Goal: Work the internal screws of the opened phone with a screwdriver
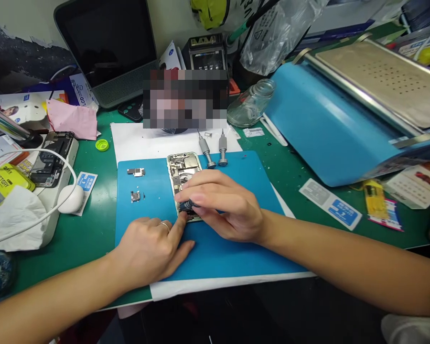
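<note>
An opened phone (183, 168) with its insides showing lies on a blue mat (215, 248). My right hand (222, 203) covers its lower half, fingers pinched round a small dark screwdriver (187, 206) whose tip meets the phone's lower edge. My left hand (152, 246) rests on the mat below the phone, a ring on one finger, fingers curled, one fingertip pressing the phone's bottom corner. Two small removed parts (135, 172) (135, 196) lie on the mat to the left.
Two grey screwdrivers (205, 152) (222, 149) lie above the phone. A blue machine (344, 114) stands at right, a glass jar (252, 102) and dark tablet (109, 45) behind. A white cable and charger (69, 198) and another opened device (52, 155) sit left.
</note>
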Tool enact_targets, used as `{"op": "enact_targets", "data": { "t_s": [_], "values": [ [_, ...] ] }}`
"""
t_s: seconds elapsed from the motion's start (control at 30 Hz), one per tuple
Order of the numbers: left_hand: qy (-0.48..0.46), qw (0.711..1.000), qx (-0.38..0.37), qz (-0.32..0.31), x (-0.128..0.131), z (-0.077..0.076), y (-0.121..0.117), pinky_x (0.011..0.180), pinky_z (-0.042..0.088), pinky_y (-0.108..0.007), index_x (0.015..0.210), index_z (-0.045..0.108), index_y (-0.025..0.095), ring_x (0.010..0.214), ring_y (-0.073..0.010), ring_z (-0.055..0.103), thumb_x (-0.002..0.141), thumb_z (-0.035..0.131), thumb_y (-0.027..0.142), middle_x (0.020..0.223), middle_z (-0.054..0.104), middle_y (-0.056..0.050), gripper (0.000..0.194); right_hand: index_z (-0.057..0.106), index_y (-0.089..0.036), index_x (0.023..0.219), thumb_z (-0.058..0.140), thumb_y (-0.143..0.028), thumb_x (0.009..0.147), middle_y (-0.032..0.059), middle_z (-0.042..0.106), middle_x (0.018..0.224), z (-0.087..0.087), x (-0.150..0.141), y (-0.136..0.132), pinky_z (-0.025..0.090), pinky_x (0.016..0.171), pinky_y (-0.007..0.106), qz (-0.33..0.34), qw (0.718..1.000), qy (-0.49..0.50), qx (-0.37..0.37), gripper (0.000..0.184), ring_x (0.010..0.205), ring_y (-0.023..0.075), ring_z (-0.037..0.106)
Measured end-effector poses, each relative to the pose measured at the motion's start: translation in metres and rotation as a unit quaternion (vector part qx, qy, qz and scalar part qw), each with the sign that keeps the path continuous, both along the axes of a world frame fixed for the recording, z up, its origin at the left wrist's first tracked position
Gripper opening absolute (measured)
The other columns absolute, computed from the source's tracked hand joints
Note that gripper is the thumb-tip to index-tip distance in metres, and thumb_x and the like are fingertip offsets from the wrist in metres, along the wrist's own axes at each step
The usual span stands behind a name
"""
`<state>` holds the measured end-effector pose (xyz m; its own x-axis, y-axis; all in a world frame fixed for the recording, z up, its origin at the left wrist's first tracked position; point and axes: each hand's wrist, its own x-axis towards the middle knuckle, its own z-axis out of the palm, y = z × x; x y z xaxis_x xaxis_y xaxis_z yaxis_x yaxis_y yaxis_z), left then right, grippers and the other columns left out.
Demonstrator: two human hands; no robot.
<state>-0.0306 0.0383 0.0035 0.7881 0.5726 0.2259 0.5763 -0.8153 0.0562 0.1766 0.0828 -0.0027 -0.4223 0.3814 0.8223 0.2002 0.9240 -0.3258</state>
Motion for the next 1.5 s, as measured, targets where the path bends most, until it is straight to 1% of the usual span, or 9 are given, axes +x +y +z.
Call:
{"op": "enact_targets", "data": {
  "t_s": [0.1, 0.27, 0.5, 0.7, 0.87, 1.0, 1.1, 1.3, 1.5],
  "values": [
    [0.004, 1.000, -0.008, 0.001, 0.000, 0.001, 0.000, 0.046, 0.043, -0.032, 0.113, 0.066, 0.007, 0.050, -0.0192, 0.063, 0.102, 0.042, 0.039, 0.058, 0.062, -0.001, 0.041, 0.048, -0.017, 0.128, 0.055, -0.006, 0.090, 0.0089, 0.075, 0.096, -0.002, -0.001, 0.000, 0.059, 0.082, 0.039, 0.004, 1.000, -0.005, 0.010, 0.040, 0.088, 0.0161, 0.070],
    [0.003, 1.000, -0.013, -0.002, 0.000, 0.001, 0.000, 0.047, 0.043, -0.030, 0.115, 0.065, 0.007, 0.051, -0.0186, 0.063, 0.102, 0.043, 0.039, 0.059, 0.063, -0.001, 0.041, 0.046, -0.021, 0.130, 0.053, -0.006, 0.091, 0.0065, 0.075, 0.099, -0.002, -0.002, -0.001, 0.057, 0.082, 0.037, -0.002, 1.000, -0.011, 0.000, 0.042, 0.088, 0.0137, 0.071],
    [0.001, 1.000, -0.003, -0.011, -0.001, 0.000, 0.001, 0.046, 0.044, -0.031, 0.116, 0.065, 0.006, 0.049, -0.0187, 0.062, 0.103, 0.039, 0.039, 0.057, 0.063, -0.001, 0.044, 0.047, -0.020, 0.127, 0.054, -0.004, 0.091, 0.0063, 0.074, 0.095, -0.003, -0.001, -0.001, 0.056, 0.078, 0.035, 0.014, 1.000, -0.011, -0.024, 0.040, 0.083, 0.0138, 0.070],
    [0.013, 1.000, -0.011, -0.007, 0.000, 0.002, 0.000, 0.047, 0.044, -0.030, 0.110, 0.066, 0.008, 0.050, -0.0177, 0.062, 0.102, 0.043, 0.038, 0.058, 0.063, 0.000, 0.039, 0.046, -0.019, 0.130, 0.051, -0.005, 0.093, 0.0086, 0.074, 0.100, -0.006, -0.003, -0.003, 0.056, 0.074, 0.030, 0.031, 0.999, 0.009, -0.023, 0.041, 0.090, 0.0141, 0.072],
    [0.006, 1.000, -0.013, -0.008, 0.000, 0.002, 0.001, 0.046, 0.044, -0.032, 0.110, 0.066, 0.008, 0.050, -0.0186, 0.062, 0.102, 0.043, 0.039, 0.058, 0.062, 0.000, 0.040, 0.046, -0.018, 0.132, 0.052, -0.004, 0.092, 0.0102, 0.074, 0.100, -0.007, -0.004, -0.003, 0.057, 0.074, 0.031, 0.039, 0.999, 0.014, -0.027, 0.042, 0.091, 0.0153, 0.072],
    [-0.018, 1.000, -0.008, -0.016, -0.001, 0.001, 0.001, 0.047, 0.045, -0.032, 0.116, 0.065, 0.006, 0.050, -0.0180, 0.062, 0.102, 0.043, 0.037, 0.059, 0.062, 0.001, 0.040, 0.047, -0.020, 0.131, 0.050, -0.005, 0.094, 0.0070, 0.071, 0.097, -0.009, -0.005, -0.002, 0.058, 0.074, 0.031, 0.046, 0.997, 0.029, -0.054, 0.041, 0.087, 0.0132, 0.070],
    [-0.033, 0.999, -0.009, -0.030, -0.001, 0.000, 0.002, 0.048, 0.047, -0.032, 0.120, 0.064, 0.007, 0.052, -0.0178, 0.063, 0.102, 0.044, 0.037, 0.062, 0.064, 0.000, 0.040, 0.047, -0.018, 0.131, 0.052, -0.003, 0.093, 0.0078, 0.070, 0.097, -0.012, -0.004, -0.001, 0.058, 0.073, 0.033, 0.057, 0.996, 0.042, -0.061, 0.041, 0.086, 0.0140, 0.068],
    [-0.030, 0.999, -0.022, -0.034, -0.001, -0.001, 0.003, 0.046, 0.046, -0.032, 0.115, 0.066, 0.009, 0.053, -0.0179, 0.064, 0.103, 0.041, 0.037, 0.063, 0.066, 0.000, 0.039, 0.047, -0.017, 0.132, 0.052, -0.003, 0.093, 0.0079, 0.069, 0.098, -0.013, -0.004, 0.000, 0.059, 0.074, 0.033, 0.067, 0.995, 0.045, -0.062, 0.042, 0.088, 0.0142, 0.068],
    [-0.020, 0.999, -0.028, -0.035, -0.001, 0.000, 0.004, 0.048, 0.044, -0.031, 0.112, 0.065, 0.010, 0.052, -0.0170, 0.062, 0.102, 0.044, 0.036, 0.063, 0.064, 0.001, 0.035, 0.048, -0.017, 0.130, 0.053, -0.005, 0.094, 0.0092, 0.069, 0.099, -0.013, -0.005, -0.001, 0.059, 0.075, 0.034, 0.078, 0.993, 0.047, -0.076, 0.039, 0.089, 0.0153, 0.068]
  ]
}}
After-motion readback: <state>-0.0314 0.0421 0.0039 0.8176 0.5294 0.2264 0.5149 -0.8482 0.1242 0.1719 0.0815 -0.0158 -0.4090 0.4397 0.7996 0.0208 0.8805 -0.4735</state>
